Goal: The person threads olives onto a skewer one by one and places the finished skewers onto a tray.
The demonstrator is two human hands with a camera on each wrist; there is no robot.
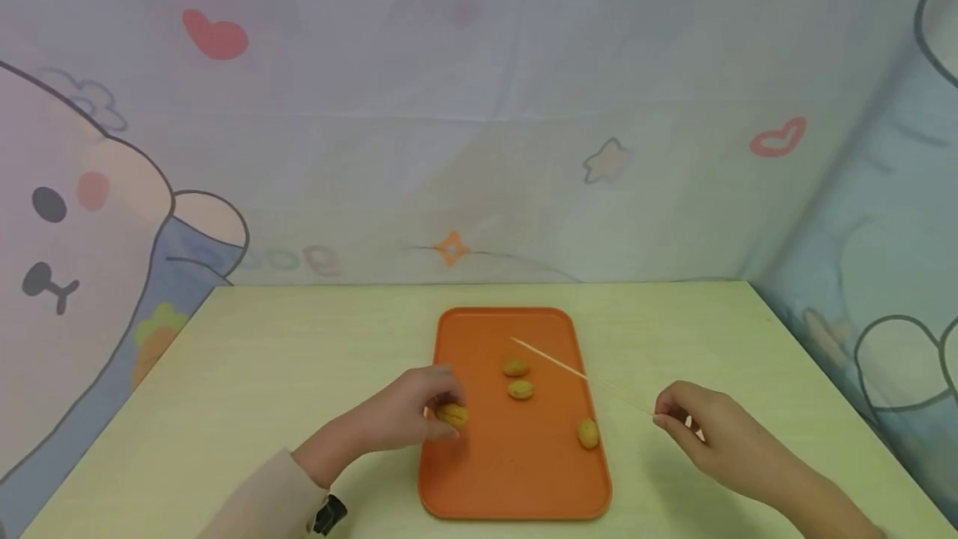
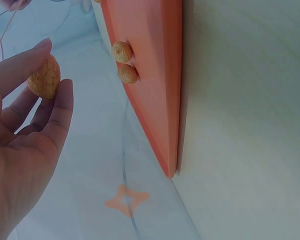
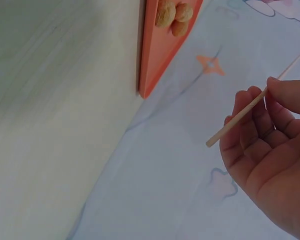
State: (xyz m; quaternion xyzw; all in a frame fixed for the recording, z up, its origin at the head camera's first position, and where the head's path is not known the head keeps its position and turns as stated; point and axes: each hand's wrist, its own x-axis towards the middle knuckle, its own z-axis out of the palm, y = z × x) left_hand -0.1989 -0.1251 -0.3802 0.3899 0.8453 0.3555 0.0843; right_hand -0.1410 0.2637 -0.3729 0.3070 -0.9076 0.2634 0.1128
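My left hand point(image 1: 410, 412) pinches a small oval ball point(image 1: 452, 415), yellow-brown and wrinkled, between thumb and fingertips over the left side of an orange tray point(image 1: 516, 477). The left wrist view shows the held ball point(image 2: 46, 79) with its cracked surface. In my right hand point(image 1: 722, 443), right of the tray, thumb and fingertips pinch a thin wooden skewer point(image 1: 551, 360) near one end. Its far tip slants up and left over the tray. In the right wrist view, the skewer's blunt end point(image 3: 222, 135) sticks out past the fingers.
Two similar balls lie close together near the tray's middle, an upper ball point(image 1: 516, 367) and a lower ball point(image 1: 520, 389). A third ball point(image 1: 588, 433) lies against the right rim. The pale table point(image 1: 314, 339) meets a printed cloth backdrop point(image 1: 389, 106) behind.
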